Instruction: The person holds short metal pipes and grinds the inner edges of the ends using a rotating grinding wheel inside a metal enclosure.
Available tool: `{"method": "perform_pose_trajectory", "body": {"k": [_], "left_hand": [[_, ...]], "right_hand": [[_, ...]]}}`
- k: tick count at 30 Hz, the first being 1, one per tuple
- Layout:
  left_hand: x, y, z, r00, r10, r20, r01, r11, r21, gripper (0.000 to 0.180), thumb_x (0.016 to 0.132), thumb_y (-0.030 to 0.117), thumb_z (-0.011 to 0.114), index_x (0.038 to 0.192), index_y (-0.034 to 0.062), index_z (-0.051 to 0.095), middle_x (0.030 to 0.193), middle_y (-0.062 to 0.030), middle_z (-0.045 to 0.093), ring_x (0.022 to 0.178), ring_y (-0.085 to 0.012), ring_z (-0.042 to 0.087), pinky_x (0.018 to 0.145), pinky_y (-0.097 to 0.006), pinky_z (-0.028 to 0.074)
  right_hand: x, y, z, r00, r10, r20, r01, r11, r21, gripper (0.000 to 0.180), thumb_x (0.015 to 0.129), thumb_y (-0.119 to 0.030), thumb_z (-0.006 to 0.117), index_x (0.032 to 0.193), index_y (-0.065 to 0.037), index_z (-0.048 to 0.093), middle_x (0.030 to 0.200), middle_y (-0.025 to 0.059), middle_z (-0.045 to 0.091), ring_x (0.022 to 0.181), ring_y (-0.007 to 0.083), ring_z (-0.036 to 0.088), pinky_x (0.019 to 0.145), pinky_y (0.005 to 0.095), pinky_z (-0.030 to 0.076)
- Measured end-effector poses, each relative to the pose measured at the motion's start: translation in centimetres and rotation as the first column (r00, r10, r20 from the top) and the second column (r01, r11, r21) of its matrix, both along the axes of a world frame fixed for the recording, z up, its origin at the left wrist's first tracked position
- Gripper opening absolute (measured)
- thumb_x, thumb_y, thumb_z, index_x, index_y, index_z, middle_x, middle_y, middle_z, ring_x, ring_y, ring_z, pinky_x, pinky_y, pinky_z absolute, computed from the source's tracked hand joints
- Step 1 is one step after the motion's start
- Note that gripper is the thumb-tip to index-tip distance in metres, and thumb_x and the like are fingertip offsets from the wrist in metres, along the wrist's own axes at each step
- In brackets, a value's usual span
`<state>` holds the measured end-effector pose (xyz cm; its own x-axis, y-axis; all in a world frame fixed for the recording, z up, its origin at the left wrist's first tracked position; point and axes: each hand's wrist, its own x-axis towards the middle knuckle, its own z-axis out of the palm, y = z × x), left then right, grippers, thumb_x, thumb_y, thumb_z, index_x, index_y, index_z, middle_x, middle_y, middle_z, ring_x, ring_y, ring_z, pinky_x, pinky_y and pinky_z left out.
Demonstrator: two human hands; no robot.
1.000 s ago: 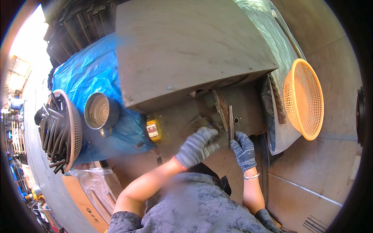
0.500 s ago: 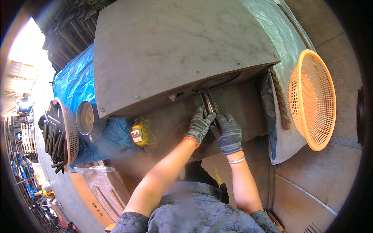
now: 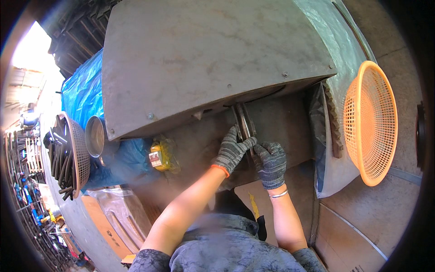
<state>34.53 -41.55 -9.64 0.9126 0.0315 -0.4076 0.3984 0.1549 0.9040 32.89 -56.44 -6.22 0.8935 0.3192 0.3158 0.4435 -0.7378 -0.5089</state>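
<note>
A long, narrow shiny metal piece (image 3: 243, 119) juts toward me from under the front edge of a grey metal housing (image 3: 213, 54); its far end is hidden there. My left hand (image 3: 233, 148), in a grey striped knit glove, is closed on its left side, thumb laid across the near part. Just right of it, my right hand (image 3: 272, 164), gloved alike, is closed with curled fingers at the near end of the metal piece. What its fingertips pinch is hidden by the glove.
An orange plastic basket (image 3: 371, 124) stands at the right beside a toothed metal strip (image 3: 334, 122). To the left are a basket of dark tubes (image 3: 78, 149), a metal pot (image 3: 100, 136) and a yellow package (image 3: 161, 155) near blue sheeting (image 3: 84, 90).
My right hand has drawn slightly down and right, its fingers curled in tighter. My left hand keeps its hold on the metal piece. The whole view has shifted a little.
</note>
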Motion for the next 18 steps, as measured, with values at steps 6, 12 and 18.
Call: {"method": "perform_pose_trajectory", "body": {"k": [6, 12, 18], "left_hand": [[0.1, -0.1, 0.1, 1.0, 0.005, 0.023, -0.004, 0.999, -0.038, 0.044, 0.08, 0.005, 0.072, 0.121, 0.0042, 0.055, 0.106, -0.0061, 0.065, 0.096, -0.0141, 0.06, 0.086, -0.03, 0.05], [0.0, -0.1, 0.3, 0.999, -0.026, 0.022, 0.026, 0.999, 0.021, 0.037, 0.081, 0.005, 0.07, 0.116, 0.0044, 0.059, 0.106, -0.0058, 0.065, 0.098, -0.0152, 0.059, 0.088, -0.03, 0.048], [0.1, 0.1, 1.2, 0.999, -0.032, -0.017, 0.032, 0.999, 0.01, 0.04, 0.081, 0.01, 0.073, 0.117, 0.0044, 0.058, 0.106, -0.0066, 0.065, 0.097, -0.0158, 0.059, 0.088, -0.031, 0.048]], "right_hand": [[0.0, 0.0, -0.7, 0.998, 0.008, 0.061, -0.007, 1.0, -0.008, 0.03, 0.062, -0.003, 0.071, 0.092, -0.008, 0.069, 0.088, 0.0106, 0.064, 0.08, 0.0306, 0.059, 0.07, 0.04, 0.049], [-0.1, -0.2, -1.4, 0.994, 0.022, 0.105, -0.023, 1.0, 0.011, 0.031, 0.062, -0.002, 0.071, 0.092, -0.009, 0.068, 0.087, 0.0103, 0.063, 0.08, 0.03, 0.059, 0.069, 0.0402, 0.048], [0.0, 0.2, -1.6, 0.989, 0.024, 0.148, -0.027, 0.999, 0.02, 0.022, 0.068, -0.004, 0.068, 0.09, -0.009, 0.069, 0.088, 0.0095, 0.064, 0.078, 0.0284, 0.06, 0.068, 0.0406, 0.048]]}}
